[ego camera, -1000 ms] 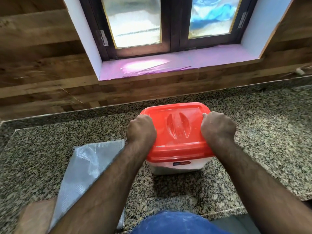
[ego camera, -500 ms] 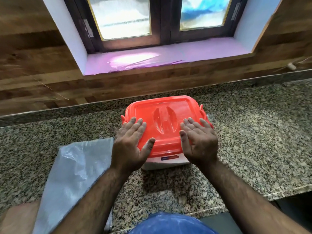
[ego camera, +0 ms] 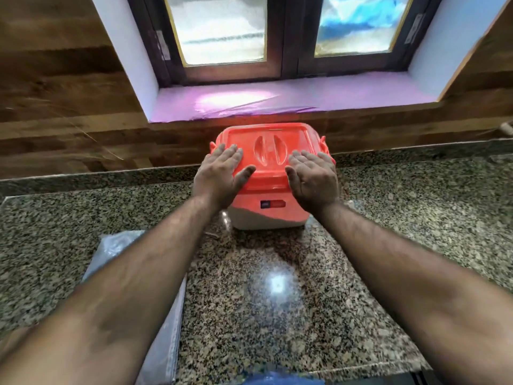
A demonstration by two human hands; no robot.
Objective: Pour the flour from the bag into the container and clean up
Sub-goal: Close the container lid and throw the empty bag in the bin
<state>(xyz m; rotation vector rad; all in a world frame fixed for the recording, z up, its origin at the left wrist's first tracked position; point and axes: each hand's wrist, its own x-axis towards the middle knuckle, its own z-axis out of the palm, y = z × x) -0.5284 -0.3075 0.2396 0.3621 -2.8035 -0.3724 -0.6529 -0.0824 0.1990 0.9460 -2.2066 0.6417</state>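
Observation:
A white container point(ego camera: 266, 219) with a red lid point(ego camera: 268, 147) stands on the granite counter, close to the back wall under the window. The lid is on. My left hand point(ego camera: 219, 175) lies flat on the lid's left front corner, fingers spread. My right hand point(ego camera: 313, 180) lies flat on the right front corner, fingers together. Neither hand grips anything. An empty clear plastic bag point(ego camera: 163, 337) lies flat on the counter at the lower left, mostly hidden under my left forearm.
The granite counter point(ego camera: 277, 287) runs left and right, with its front edge near the bottom. A wooden wall and a window sill point(ego camera: 277, 100) rise right behind the container. Blue cloth point(ego camera: 283, 380) shows at the bottom edge.
My fists on the lid's sides opened into flat palms on top. The container now stands farther away, close to the back wall, and my arms are stretched out.

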